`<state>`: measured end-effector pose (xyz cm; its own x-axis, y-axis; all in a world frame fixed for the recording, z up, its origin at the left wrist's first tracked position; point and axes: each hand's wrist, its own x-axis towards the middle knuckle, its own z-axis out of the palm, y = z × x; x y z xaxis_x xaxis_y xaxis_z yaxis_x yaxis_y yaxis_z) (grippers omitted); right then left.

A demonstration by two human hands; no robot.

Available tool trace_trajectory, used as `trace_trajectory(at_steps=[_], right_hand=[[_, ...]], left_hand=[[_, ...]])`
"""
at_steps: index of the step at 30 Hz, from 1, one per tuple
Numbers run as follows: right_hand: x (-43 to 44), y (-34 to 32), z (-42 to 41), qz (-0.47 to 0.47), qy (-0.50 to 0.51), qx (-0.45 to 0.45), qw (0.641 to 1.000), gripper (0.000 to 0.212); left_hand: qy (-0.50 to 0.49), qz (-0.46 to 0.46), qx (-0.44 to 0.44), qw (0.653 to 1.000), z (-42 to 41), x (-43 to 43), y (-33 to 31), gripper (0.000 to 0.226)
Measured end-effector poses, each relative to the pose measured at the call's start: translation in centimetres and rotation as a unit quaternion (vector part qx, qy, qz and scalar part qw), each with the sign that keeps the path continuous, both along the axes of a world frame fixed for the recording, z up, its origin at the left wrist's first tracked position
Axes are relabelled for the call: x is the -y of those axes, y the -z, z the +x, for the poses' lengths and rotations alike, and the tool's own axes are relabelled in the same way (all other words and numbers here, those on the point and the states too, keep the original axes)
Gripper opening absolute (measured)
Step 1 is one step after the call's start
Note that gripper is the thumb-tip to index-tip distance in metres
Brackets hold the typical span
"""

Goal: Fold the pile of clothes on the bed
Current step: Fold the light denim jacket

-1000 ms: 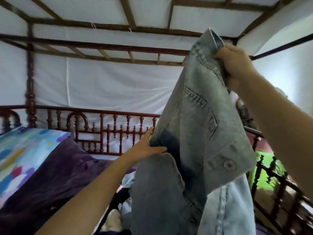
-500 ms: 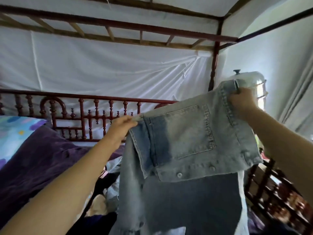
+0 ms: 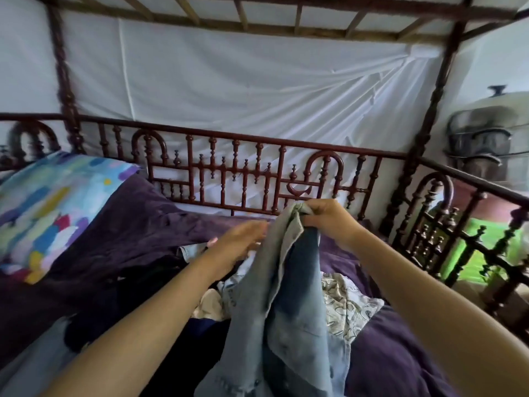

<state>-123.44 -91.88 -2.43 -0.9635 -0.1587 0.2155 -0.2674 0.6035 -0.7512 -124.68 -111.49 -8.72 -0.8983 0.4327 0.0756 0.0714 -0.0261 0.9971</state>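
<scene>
Head view: the right hand point(image 3: 325, 219) is closed tight on the top edge of a denim garment point(image 3: 289, 313), with the bunched cloth pinched between curled fingers and thumb. It holds the garment up in front of the far rail point(image 3: 257, 147). From that grip the denim hangs in loose, uneven folds, and its lower part drops out of the bottom of the frame. The pale outer face and the darker inner face both show, so it is not laid flat or squared up.

The left hand point(image 3: 239, 242) is blurred. Its fingers look fairly straight and spread, and it grips nothing. It is just beside the hanging denim on the left, and I cannot tell whether it touches the cloth.

Under the arms the pile point(image 3: 160, 285) lies in a heap on the bed point(image 3: 128, 224), which is covered in purple. The heap holds dark pieces on the left, a cream piece point(image 3: 206, 306) and a patterned piece point(image 3: 347, 306) to the right of the denim. A smaller bit of pale denim point(image 3: 189, 249) pokes out near the left wrist. All of these are crumpled. A bright patterned pillow point(image 3: 48, 202) sits at the left end of the bed, apart from the heap.

No folded item or neat stack shows anywhere in the frame, so the task looks close to its start. One garment is in hand and not yet folded, and the rest of the heap is untouched. The denim probably needs to be spread out or caught at a second corner before a first fold can be made.
</scene>
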Motion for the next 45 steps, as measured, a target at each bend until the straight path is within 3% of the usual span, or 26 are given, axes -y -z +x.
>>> trace_trajectory(at_steps=[2,5,7,9,11,13,16,19,22,24,25,27,29,31,34,36,39,40,43,45], right_hand=[[1.0,-2.0,-0.4,-0.06,-0.011,-0.034,0.998,0.011],[1.4,-5.6,-0.6,-0.114,-0.038,-0.086,0.989,0.046],[0.6,-7.4,-0.5,-0.14,-0.054,-0.108,0.983,0.049],[-1.0,-8.4,-0.1,-0.169,-0.048,-0.136,0.975,0.036],[-4.0,-8.5,0.4,-0.236,-0.011,-0.158,0.959,0.012],[-7.6,-7.2,1.2,-0.265,0.051,-0.152,0.951,0.007],[-12.9,-3.1,1.7,-0.129,0.157,-0.043,0.978,0.023],[-13.7,-0.2,2.1,0.032,0.144,0.14,0.979,0.024],[-10.2,1.9,2.3,-0.028,0.056,0.138,0.988,0.056],[-6.7,3.6,2.4,0.046,-0.001,0.121,0.992,0.074],[-5.0,4.8,2.2,0.083,-0.039,0.125,0.988,0.076],[-2.4,7.0,1.9,0.107,-0.069,0.119,0.985,0.041],[-1.2,8.4,1.3,0.016,-0.017,0.103,0.994,0.006],[-0.8,8.4,0.5,-0.091,0.055,0.078,0.991,0.023],[0.2,5.7,0.0,-0.224,0.055,0.064,0.971,0.025],[1.0,3.5,0.1,-0.252,0.025,0.057,0.966,0.019],[1.1,2.2,0.3,-0.255,0.012,0.047,0.966,0.012],[0.8,2.3,0.4,-0.246,0.023,0.041,0.968,0.013],[-0.9,3.9,0.4,-0.227,0.12,0.026,0.966,0.021],[-2.3,5.6,0.7,-0.22,0.201,0.032,0.954,0.023]], left_hand=[[0.037,-0.055,-0.004,0.998,0.2,1.3,3.7,0.057],[0.051,-0.182,-0.022,0.982,0.2,1.4,8.8,0.059],[-0.046,-0.196,-0.096,0.975,-0.5,0.9,9.3,0.035],[-0.128,-0.165,-0.163,0.964,-1.0,0.7,6.8,0.01],[-0.183,-0.114,-0.184,0.959,-1.7,0.8,3.6,0.022],[-0.228,-0.064,-0.206,0.95,-2.2,1.3,0.8,0.03],[-0.263,-0.032,-0.233,0.936,-2.9,1.6,-2.6,0.029],[-0.225,-0.062,-0.273,0.933,-2.9,0.2,-4.1,0.028],[-0.097,-0.147,-0.293,0.94,-1.1,-2.6,-3.5,0.023],[-0.051,-0.172,-0.294,0.939,0.0,-4.2,-2.6,0.02],[-0.052,-0.155,-0.289,0.943,0.3,-4.5,-2.2,0.022],[-0.059,-0.109,-0.264,0.956,0.5,-4.1,-1.7,0.029],[-0.058,-0.108,-0.248,0.961,0.7,-2.6,-1.1,0.031],[-0.056,-0.12,-0.224,0.966,1.1,-0.8,0.2,0.028],[-0.074,-0.125,-0.076,0.986,1.6,1.1,4.5,0.062],[-0.088,-0.118,0.034,0.989,2.1,1.5,8.3,0.084],[-0.046,-0.151,0.124,0.98,2.9,1.3,13.4,0.124],[-0.028,-0.16,0.137,0.977,2.8,1.1,14.8,0.117],[-0.012,-0.148,0.121,0.981,3.3,0.1,16.6,0.043],[-0.035,-0.144,0.098,0.984,3.4,-0.6,17.1,0.019]])
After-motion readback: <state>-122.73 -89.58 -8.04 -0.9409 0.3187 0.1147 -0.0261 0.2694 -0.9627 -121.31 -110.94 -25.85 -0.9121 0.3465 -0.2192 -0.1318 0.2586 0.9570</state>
